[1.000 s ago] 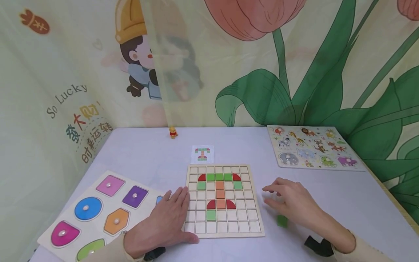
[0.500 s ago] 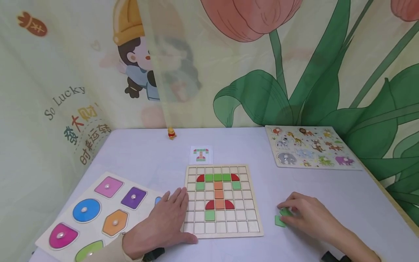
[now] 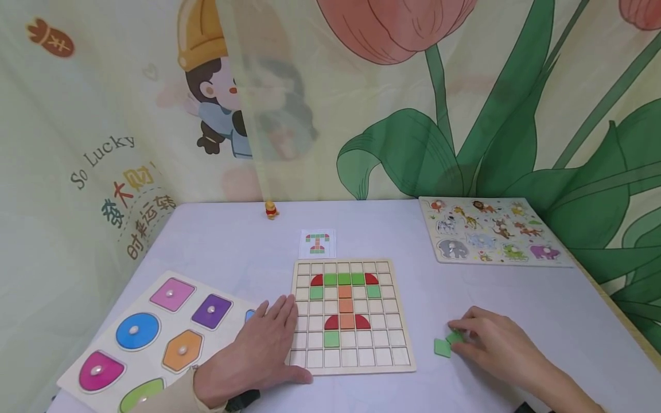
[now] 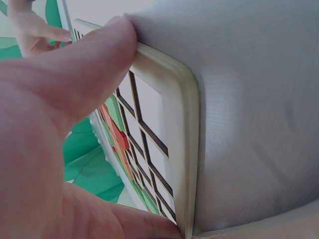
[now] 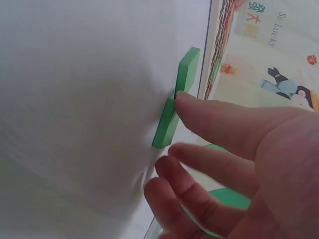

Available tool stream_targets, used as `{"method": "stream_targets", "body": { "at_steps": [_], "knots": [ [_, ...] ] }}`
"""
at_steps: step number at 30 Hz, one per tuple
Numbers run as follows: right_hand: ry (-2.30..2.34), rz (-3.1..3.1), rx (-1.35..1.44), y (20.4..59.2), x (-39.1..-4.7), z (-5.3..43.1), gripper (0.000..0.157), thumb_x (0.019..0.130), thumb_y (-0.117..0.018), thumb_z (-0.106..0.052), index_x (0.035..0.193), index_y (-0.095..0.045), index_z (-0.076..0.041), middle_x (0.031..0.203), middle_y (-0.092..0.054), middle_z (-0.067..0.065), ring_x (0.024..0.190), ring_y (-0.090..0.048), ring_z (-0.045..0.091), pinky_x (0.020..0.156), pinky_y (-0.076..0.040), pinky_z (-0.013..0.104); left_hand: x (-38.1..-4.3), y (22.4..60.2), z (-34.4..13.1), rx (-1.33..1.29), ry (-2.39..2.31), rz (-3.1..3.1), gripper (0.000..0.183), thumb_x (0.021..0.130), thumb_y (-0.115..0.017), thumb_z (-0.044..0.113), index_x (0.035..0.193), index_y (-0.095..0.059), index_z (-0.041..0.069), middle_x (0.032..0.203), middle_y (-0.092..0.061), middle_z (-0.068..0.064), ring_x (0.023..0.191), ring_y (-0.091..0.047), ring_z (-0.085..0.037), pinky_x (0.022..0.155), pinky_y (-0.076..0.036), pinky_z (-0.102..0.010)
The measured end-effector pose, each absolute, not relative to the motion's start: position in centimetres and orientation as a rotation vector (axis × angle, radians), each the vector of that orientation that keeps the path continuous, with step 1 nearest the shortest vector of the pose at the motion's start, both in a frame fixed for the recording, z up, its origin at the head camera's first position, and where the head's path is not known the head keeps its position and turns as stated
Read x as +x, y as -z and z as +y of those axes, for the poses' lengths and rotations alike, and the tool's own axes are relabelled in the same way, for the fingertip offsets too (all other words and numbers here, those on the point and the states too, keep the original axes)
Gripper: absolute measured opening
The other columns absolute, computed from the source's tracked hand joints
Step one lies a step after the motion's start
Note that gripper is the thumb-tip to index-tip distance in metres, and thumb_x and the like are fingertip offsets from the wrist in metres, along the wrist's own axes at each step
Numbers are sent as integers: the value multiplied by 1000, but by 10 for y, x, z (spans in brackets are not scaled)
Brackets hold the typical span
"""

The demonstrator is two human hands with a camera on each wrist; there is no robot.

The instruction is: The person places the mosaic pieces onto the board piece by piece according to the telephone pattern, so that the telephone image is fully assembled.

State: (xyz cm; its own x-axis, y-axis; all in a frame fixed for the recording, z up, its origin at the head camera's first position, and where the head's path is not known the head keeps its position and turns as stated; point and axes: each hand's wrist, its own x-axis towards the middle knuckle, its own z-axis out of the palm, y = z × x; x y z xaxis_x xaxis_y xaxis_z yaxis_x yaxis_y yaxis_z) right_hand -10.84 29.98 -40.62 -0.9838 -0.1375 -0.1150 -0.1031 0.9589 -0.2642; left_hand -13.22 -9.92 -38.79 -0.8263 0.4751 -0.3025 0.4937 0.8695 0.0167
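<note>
My left hand (image 3: 260, 347) rests along the left edge of a wooden grid board (image 3: 378, 358), its fingers straight and the thumb at the near left corner. Red, green and orange pieces fill part of the grid in a T-like figure. To the right of the board, my right hand (image 3: 503, 347) pinches a small green square tile (image 5: 166, 122) between thumb and forefinger, on or just over the tablecloth. A second green tile (image 3: 442, 347) lies flat against it on its left. In the right wrist view the remaining fingers are loosely bent.
A pattern card (image 3: 317, 244) lies behind the board. On the left is a shape puzzle with knobs (image 3: 155, 295), partly under the left forearm. An animal puzzle (image 3: 496, 232) lies at the back right. A small bear figurine (image 3: 271, 210) stands at the far edge.
My right hand has moved away from the board, to the right and nearer, down to the green tiles, and its thumb and forefinger have closed on one. The left hand stays put.
</note>
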Motion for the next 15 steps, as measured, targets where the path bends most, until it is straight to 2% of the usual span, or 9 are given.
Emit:
{"method": "stream_targets", "body": {
  "at_steps": [4,7,15],
  "knots": [
    [351,2996,-101,406,-108,300,34,74,-91,-31,103,-83,-15,84,-67,-10,76,-54,8,67,-47,28,-133,387,-99,730,87,2742,122,74,-67,84,155,-39,-3,166,-33,-19,155,-33,-33,124,-30,-54],
    [360,2993,-84,406,-107,299,29,75,-90,-28,100,-83,-16,82,-67,-10,75,-53,9,65,-46,27,-132,388,-100,742,95,2748,122,74,-66,84,155,-40,-3,166,-34,-19,155,-33,-33,124,-31,-54],
    [394,2974,-81,408,-106,296,33,77,-89,-23,108,-82,-17,85,-66,-10,75,-51,9,62,-43,22,-132,388,-100,748,97,2749,122,74,-66,84,155,-39,-3,166,-34,-19,155,-33,-34,124,-31,-54]
  ]
}}
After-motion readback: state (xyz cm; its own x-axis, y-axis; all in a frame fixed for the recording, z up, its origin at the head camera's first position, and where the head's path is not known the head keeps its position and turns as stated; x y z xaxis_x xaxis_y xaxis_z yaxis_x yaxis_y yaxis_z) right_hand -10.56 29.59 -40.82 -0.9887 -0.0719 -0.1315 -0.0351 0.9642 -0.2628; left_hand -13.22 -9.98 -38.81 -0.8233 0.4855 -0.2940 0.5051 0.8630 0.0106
